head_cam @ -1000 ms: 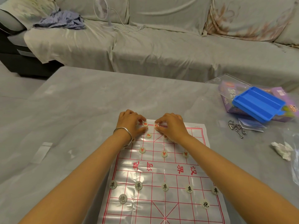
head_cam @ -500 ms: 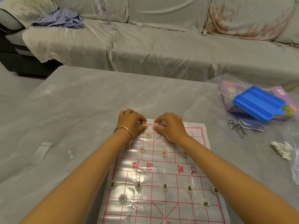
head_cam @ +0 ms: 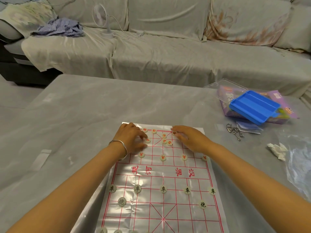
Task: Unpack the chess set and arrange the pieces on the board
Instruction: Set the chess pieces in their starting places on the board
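A plastic chess board sheet (head_cam: 161, 180) with a red grid lies on the table. Red-lettered pieces stand at its far end, among them a cluster in the palace (head_cam: 164, 141) and a row of pawns (head_cam: 162, 157). Black-lettered pawns (head_cam: 163, 189) and two cannons (head_cam: 121, 201) fill the near half. My left hand (head_cam: 131, 138) pinches a red piece (head_cam: 148, 140) between thumb and forefinger. My right hand (head_cam: 191, 139) lies flat, with its straight fingertips touching another red piece (head_cam: 174, 132) on the far row.
A blue tray (head_cam: 254, 106) rests on a purple box (head_cam: 284, 113) at the table's far right. Beside them lie metal ring puzzles (head_cam: 234, 132), crumpled white paper (head_cam: 277, 149) and a clear plastic bag (head_cam: 299, 158). A covered sofa stands behind the table.
My hands have drawn apart from the middle of the far row, left hand leftward and right hand rightward. Several red pieces in the palace are now uncovered.
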Demonstrator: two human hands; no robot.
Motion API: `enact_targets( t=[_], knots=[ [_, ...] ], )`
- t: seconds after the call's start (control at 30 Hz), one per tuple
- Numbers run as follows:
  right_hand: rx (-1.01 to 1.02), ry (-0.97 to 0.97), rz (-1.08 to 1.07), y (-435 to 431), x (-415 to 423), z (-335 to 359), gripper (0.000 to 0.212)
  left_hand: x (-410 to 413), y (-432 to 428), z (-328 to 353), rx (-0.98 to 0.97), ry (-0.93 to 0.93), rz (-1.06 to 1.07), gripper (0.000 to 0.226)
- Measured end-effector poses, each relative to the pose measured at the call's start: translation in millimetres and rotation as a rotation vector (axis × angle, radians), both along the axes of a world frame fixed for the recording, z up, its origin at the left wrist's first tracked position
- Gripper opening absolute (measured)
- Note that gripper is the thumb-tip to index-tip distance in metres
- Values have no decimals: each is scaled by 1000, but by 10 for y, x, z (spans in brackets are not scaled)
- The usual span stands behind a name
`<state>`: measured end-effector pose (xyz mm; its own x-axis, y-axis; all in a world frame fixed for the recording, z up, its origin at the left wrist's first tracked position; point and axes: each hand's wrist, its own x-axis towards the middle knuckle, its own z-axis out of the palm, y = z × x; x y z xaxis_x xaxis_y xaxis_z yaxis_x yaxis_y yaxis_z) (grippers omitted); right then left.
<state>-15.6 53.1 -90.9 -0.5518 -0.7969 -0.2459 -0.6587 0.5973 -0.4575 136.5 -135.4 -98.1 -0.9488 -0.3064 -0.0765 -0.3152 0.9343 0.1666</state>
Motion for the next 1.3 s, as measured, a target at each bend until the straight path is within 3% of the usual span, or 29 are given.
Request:
enact_targets(
  t=[0.23,0.47,0.77,0.97,1.1,1.3],
  knots=[
    [-29,-13,5,139,112,-95,43,-144,192,-66,86,13,57,35],
    [-130,98,-61,59,99,-149,40,-348,330,-16,12,-39,-124,70],
    [-157,181,-85,-83,142,-229,32,-365,340,-118,187,9,-19,57],
    [-310,18,-179,-47,-41,-125,21,-341,318,-162,182,25,-57,51],
    [-339,10,-219,-124,-141,-85,21,-286,263,-114,251,112,0,58],
    [-189,37,-68,-394,-61,-178,24,-168,-7,3,250,377,101,48]
  ],
)
